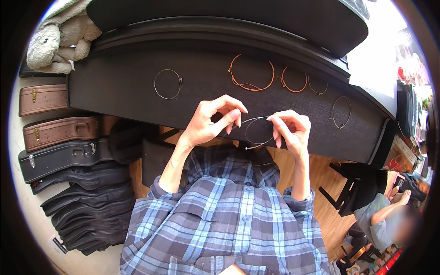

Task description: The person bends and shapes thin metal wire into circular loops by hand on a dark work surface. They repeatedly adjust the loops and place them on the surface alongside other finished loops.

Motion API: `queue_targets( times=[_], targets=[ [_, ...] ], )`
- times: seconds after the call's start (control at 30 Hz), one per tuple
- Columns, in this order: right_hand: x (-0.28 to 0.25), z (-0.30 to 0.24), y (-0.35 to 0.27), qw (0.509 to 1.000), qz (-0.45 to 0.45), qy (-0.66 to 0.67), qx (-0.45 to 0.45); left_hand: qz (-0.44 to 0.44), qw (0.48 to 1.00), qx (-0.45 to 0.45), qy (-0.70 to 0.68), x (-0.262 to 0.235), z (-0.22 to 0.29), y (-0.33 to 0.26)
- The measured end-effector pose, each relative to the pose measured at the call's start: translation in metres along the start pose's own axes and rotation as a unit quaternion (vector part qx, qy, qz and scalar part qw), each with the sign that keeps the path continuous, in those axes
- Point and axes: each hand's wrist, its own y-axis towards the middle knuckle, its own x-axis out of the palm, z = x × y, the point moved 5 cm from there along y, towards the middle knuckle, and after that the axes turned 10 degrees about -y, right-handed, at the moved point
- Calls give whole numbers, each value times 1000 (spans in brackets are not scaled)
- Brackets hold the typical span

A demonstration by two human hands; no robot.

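Observation:
Between my hands hangs a thin silver guitar string (260,145), loosely looped, with a small ball at one end. My right hand (292,130) pinches the loop between thumb and fingertips. My left hand (214,118) is closed, thumb against fingers, where the other part of the string runs in. Beyond them on the dark surface lie a large bronze string coil (252,88), a smaller bronze coil (293,91) and a thin dark coil (318,93). One silver coil (156,87) lies far left of these, another silver coil (333,113) to the right.
The black piano-like top (114,78) spans the front. Brown instrument cases (64,133) and a black hard case (64,158) stand at left with several soft black bags (91,201). A plush toy (43,48) sits far left. A black bench (362,188) and another person (378,224) are at right.

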Motion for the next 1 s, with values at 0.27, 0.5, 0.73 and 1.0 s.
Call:
queue_targets(
  times=[0.27,0.5,0.73,1.0],
  targets=[
    [3,0,-1,1000,10,-19,5,-73,997,11,-37,9,0,2],
    [4,-1,0,999,2,-52,4,-116,983,-87,-116,14,9,0],
    [5,-3,-1,998,5,-56,-2,-97,977,-120,-146,18,7,2],
    [5,-2,-1,999,9,-49,5,-71,991,-111,-37,21,7,4]
  ],
)
